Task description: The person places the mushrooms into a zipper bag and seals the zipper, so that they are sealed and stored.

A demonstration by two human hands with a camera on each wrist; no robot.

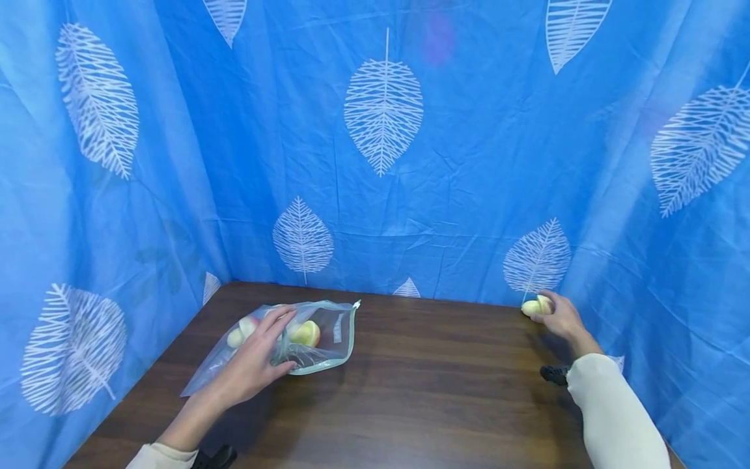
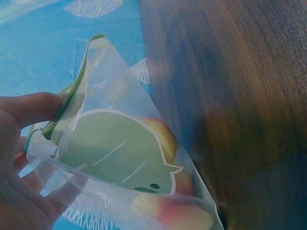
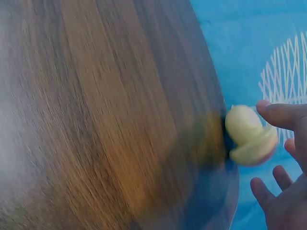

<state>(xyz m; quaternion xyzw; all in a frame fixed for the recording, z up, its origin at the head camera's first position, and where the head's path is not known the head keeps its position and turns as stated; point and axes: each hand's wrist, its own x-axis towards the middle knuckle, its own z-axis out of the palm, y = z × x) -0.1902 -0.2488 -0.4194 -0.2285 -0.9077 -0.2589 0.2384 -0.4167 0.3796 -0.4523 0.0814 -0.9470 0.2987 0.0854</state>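
A clear zip bag [image 1: 346,345] with pale green edging lies on the left of the table, its mouth toward the right. Inside show pieces of cut fruit [image 1: 305,333], yellowish with red skin; the left wrist view reveals a green cartoon print [image 2: 115,148] on the film. My left hand [image 1: 249,361] holds the bag near its mouth, thumb on the green edge and fingers behind the film. At the table's far right, my right hand [image 1: 565,317] reaches round two pale fruit pieces [image 3: 243,125], its thumb tip right at them and the other fingers spread.
Dark wood table [image 1: 422,384] stretches between the hands. Blue curtain [image 1: 457,195] with white leaf prints hangs behind and along both sides, close to the table's edges. Black wrist straps [image 1: 553,374] show below the sleeves.
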